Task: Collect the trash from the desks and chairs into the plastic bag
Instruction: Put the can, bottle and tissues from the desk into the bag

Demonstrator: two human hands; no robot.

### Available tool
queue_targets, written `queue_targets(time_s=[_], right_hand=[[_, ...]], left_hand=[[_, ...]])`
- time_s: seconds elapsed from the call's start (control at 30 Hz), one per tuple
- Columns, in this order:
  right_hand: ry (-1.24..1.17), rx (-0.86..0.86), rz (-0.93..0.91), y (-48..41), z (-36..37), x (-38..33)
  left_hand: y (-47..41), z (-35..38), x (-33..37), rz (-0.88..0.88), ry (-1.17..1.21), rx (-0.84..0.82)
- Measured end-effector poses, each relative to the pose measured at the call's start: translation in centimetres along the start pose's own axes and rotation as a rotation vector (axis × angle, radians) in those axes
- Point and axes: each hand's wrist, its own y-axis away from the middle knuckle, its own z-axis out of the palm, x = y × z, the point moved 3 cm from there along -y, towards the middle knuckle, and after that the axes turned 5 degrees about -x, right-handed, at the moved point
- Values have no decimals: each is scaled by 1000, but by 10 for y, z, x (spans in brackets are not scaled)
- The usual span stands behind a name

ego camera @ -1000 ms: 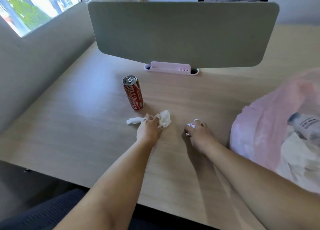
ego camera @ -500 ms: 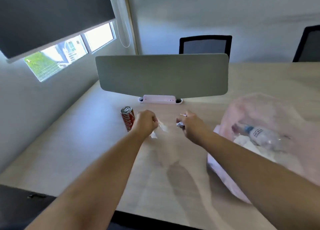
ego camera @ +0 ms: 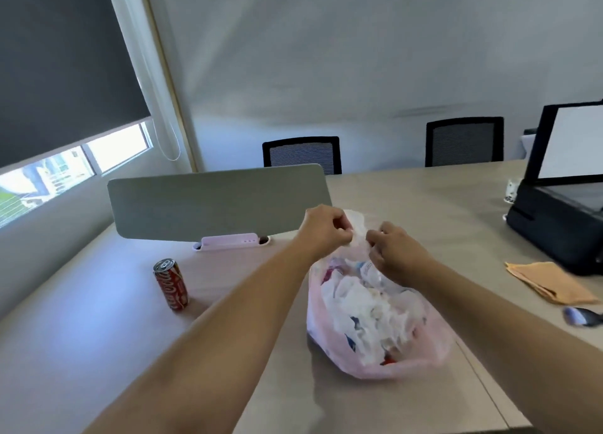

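Pink translucent plastic bag (ego camera: pixel 375 329) rests on the desk (ego camera: pixel 98 352); both hands, left (ego camera: pixel 328 229) and right (ego camera: pixel 390 249), pinch its mouth, apparently holding crumpled white tissue for dropping in.

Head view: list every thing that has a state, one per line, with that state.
left hand: fingers pinched on the bag mouth
right hand: fingers pinched on the bag mouth
pink plastic bag: on the desk, stuffed with tissues
Coca-Cola can: upright, outside the bag
roller blind: mostly lowered
printer lid: raised
orange cloth: folded, flat
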Motion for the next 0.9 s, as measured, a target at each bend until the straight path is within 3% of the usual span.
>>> queue_targets(time_s=[0.27,0.33,0.5,0.7,0.83,0.9], right_hand=[[232,-465,39,34,65,49],[240,-397,14,31,55,51],[152,21,-5,5,12,25],[-34,54,-162,-44,18,-64],[-86,12,-250,-71,59,-125],[-44,126,-221,-80,73,-140]], left_hand=[[0,72,-32,-147,-64,-278],[0,70,-37,-146,-84,-271],[-6,26,-40,-136,-67,-64],[31,-74,-92,-250,-170,147],[83,-137,-169,-481,-253,273],[105,-158,-206,-590,-349,274]])
